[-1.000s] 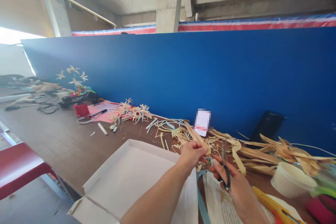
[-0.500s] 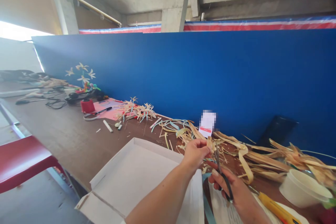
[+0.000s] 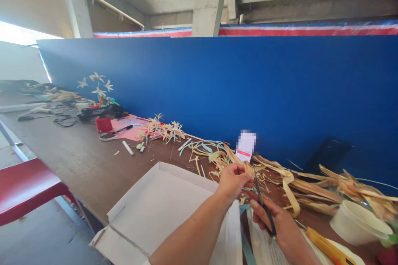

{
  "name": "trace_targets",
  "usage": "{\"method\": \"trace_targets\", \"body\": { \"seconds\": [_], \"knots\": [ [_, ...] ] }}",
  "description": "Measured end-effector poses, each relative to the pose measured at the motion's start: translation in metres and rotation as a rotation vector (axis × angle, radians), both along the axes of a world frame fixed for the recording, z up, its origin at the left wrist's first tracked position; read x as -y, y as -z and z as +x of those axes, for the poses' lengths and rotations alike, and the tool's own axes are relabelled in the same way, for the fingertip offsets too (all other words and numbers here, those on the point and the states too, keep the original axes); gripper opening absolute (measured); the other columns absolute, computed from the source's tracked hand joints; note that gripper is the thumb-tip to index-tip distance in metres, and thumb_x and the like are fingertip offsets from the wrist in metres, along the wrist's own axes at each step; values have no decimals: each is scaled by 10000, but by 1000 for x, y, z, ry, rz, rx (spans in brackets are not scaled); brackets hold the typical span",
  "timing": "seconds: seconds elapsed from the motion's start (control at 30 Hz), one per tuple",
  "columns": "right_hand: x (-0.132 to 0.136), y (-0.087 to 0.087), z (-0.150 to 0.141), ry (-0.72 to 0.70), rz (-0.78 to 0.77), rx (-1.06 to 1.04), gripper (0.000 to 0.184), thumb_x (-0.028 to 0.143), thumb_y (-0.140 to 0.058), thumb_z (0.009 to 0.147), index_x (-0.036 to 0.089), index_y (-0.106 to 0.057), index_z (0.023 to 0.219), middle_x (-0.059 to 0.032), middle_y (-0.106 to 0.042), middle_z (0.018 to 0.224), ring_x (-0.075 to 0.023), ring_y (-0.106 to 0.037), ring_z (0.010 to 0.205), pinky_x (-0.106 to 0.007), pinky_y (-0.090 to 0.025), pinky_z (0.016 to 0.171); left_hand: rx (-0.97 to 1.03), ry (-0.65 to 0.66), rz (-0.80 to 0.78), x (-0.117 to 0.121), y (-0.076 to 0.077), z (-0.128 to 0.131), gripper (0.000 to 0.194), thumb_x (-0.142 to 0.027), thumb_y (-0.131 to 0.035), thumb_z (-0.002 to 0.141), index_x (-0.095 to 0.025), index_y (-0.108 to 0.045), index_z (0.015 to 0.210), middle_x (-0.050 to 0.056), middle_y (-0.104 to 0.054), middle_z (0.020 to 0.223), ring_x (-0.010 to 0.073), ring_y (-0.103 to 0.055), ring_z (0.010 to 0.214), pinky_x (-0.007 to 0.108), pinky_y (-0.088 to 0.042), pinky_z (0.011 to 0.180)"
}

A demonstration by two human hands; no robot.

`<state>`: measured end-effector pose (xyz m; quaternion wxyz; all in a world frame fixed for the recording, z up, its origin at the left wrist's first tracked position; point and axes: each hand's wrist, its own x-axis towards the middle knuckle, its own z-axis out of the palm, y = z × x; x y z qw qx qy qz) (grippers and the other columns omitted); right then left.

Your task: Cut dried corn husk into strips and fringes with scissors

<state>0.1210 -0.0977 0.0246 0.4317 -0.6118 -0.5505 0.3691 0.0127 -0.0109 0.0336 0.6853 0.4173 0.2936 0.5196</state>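
Observation:
My left hand [image 3: 233, 180] pinches a small piece of dried tan leaf [image 3: 248, 168] between thumb and fingertips. Black-handled scissors [image 3: 260, 199] are in my right hand [image 3: 270, 219], their blades pointing up beside the leaf piece. Whether the blades touch the leaf I cannot tell. Below my left forearm lies an open white cardboard box [image 3: 161, 207]. Tangled dried leaf strips and cut scraps [image 3: 217, 157] cover the table behind my hands.
A cream tub [image 3: 357, 223] and a yellow-handled tool [image 3: 326, 246] sit at the right. More dried strips [image 3: 317, 192] lie along the blue partition [image 3: 199, 78]. Handmade flowers [image 3: 169, 130] rest at mid-table, and a red chair [image 3: 27, 186] stands at the left.
Little differs. My left hand has shifted very slightly to the right with the leaf piece, closer to the scissor blades.

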Motion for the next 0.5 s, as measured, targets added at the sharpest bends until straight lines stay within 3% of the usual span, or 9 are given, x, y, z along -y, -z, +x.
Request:
{"method": "trace_targets", "body": {
  "seconds": [0.5],
  "knots": [
    [-5, 9, 8, -53, -44, 89, 562, 523, -511, 787, 116, -569, 1170, 25, -533, 546, -128, -440, 508, -258, -321, 483, 63, 36, -71, 6, -4, 1, 180, -159, -668, 621, -130, -504, 689, 5, -596, 561, 106, -582, 519, 219, -494, 529]
  ]
}}
